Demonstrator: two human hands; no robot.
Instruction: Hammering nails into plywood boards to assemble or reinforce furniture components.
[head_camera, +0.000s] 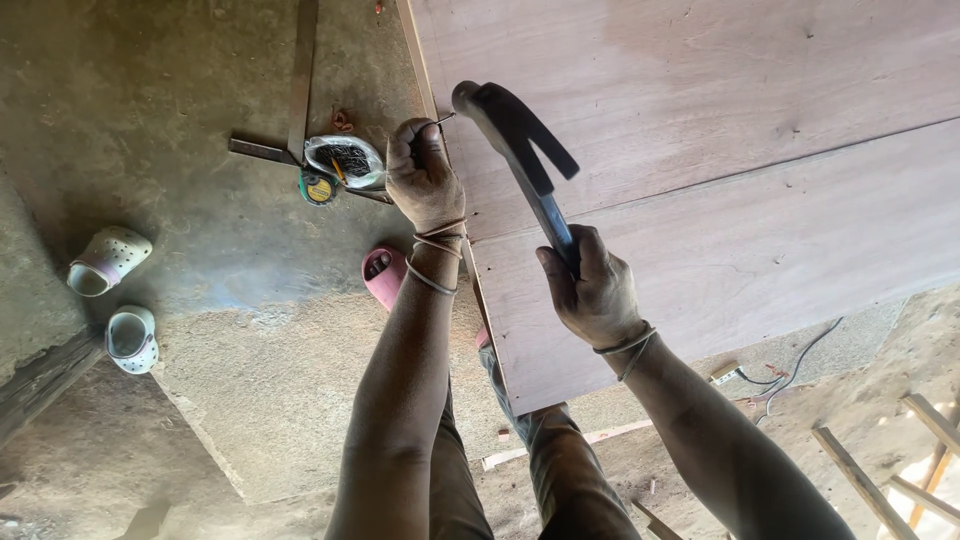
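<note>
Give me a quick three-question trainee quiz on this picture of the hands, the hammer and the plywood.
1. True or false: the right hand grips the claw hammer by its handle.
2. What does the left hand pinch at the edge of the plywood sheet?
3. Which lies on the concrete floor nearest the left hand: A) bag of nails, B) white clogs?

Key: 1 true; 2 a nail; 3 A.

A rough grey concrete floor (230, 330) spreads out, dusty and patchy. A pair of pale clogs (118, 300) lies at one side, loose timber slats (930, 450) catch bright sunlight opposite.
</note>
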